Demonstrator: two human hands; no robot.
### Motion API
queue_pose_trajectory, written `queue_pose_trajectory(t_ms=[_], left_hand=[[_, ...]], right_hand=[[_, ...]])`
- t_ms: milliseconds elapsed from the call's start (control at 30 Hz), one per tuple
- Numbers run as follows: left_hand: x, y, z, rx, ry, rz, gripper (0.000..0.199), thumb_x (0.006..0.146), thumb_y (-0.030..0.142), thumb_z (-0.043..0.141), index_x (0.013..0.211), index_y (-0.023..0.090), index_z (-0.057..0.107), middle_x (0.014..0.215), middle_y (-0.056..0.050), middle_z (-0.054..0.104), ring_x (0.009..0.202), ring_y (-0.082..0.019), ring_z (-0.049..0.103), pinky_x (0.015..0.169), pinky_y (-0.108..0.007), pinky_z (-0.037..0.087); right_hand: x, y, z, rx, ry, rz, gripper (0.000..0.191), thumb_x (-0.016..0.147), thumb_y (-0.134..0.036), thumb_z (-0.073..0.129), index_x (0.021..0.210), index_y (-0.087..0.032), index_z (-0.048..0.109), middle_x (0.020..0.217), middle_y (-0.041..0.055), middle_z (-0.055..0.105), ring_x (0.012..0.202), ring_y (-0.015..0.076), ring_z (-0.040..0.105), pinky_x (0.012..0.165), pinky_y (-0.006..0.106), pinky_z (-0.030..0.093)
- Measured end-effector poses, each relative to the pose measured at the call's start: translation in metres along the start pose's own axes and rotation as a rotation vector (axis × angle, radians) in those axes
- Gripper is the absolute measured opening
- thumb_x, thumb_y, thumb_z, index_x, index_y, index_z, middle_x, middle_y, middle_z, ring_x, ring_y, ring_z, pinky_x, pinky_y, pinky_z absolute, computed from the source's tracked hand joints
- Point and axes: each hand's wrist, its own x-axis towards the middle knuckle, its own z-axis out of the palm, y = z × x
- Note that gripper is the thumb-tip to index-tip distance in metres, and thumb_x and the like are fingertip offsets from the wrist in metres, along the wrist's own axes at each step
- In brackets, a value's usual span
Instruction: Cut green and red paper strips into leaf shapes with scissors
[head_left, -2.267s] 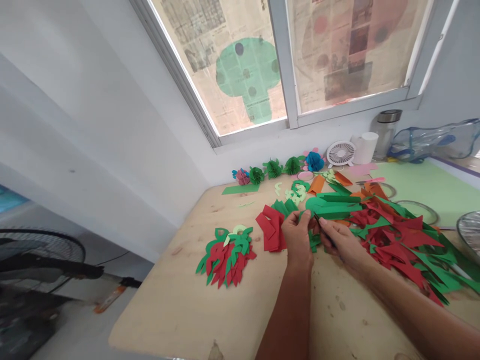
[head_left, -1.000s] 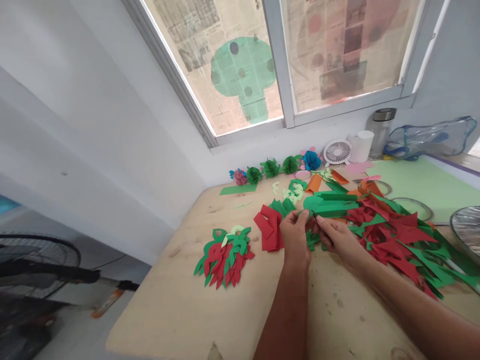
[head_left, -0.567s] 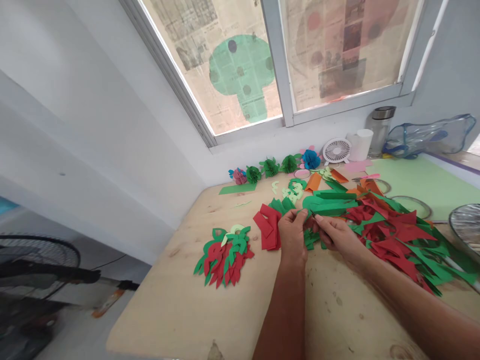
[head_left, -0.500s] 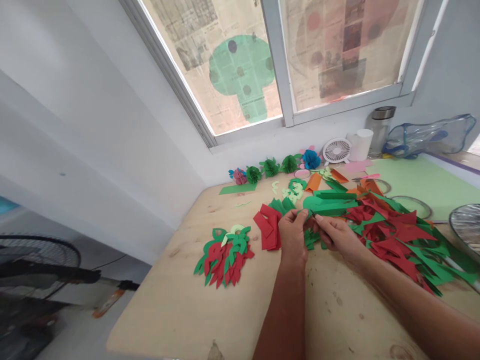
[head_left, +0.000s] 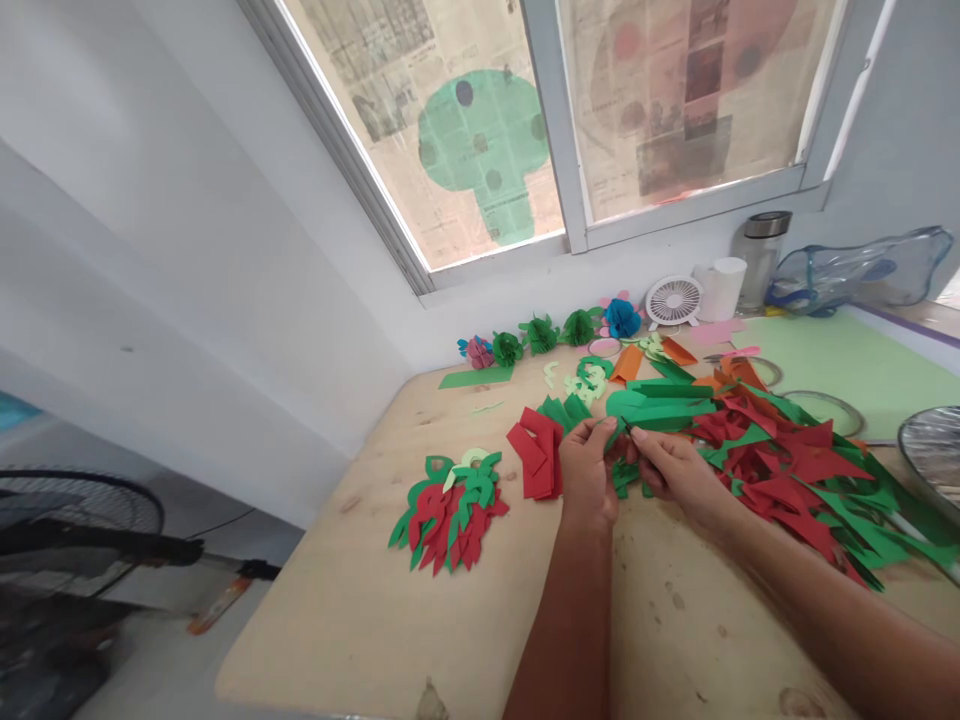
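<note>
My left hand pinches a small piece of green paper between thumb and fingers. Close beside it, my right hand is closed around scissors; only their dark blade tip shows at the green paper, and the handles are hidden in my fingers. Left of my hands lies a stack of folded red paper. Further left is a pile of cut red and green paper leaves. Green folded strips lie just beyond my fingers.
A heap of red and green paper scraps spreads to the right. Paper flowers line the wall beside a small white fan and a bottle. A wire fan cage stands at the right edge.
Both hands stay in nearly the same place. The green paper between them has turned slightly, and the dark blade tip shows a little differently against it.
</note>
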Motion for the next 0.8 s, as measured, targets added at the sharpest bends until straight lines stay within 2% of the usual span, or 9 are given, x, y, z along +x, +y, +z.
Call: queue_pose_trajectory(t_ms=[267,533,800], left_hand=[[0.0028,0.0019,-0.0053,-0.006,-0.032,-0.101,0.022,0.052,0.023,0.072,0.055,0.014,0.052,0.053,0.005,0.049,0.048,-0.007,0.048,0.054,-0.022,0.039],[0.0003,0.0032,-0.0029,0.083,-0.002,-0.056,0.021,0.052,0.027,0.072,0.054,0.014,0.056,0.052,0.003,0.052,0.048,-0.008,0.049,0.057,-0.024,0.042],[0.0007,0.0089,-0.0019,0.056,0.056,0.025,0.024,0.051,0.028,0.075,0.056,0.014,0.056,0.052,0.004,0.051,0.049,-0.006,0.048,0.053,-0.021,0.039]], right_hand=[[-0.0025,-0.0044,0.0017,0.021,-0.007,0.012,0.047,0.075,-0.064,0.053,0.062,-0.019,0.052,0.039,-0.0096,0.029,0.035,0.0061,0.019,0.037,0.022,0.013],[-0.0021,-0.0056,0.0018,-0.021,0.018,-0.009,0.049,0.076,-0.065,0.051,0.062,-0.019,0.052,0.037,-0.0093,0.029,0.034,0.0064,0.02,0.036,0.022,0.014],[-0.0001,-0.0039,-0.0004,-0.108,-0.038,-0.025,0.049,0.077,-0.065,0.049,0.059,-0.019,0.05,0.035,-0.0092,0.029,0.034,0.0067,0.021,0.037,0.022,0.015]])
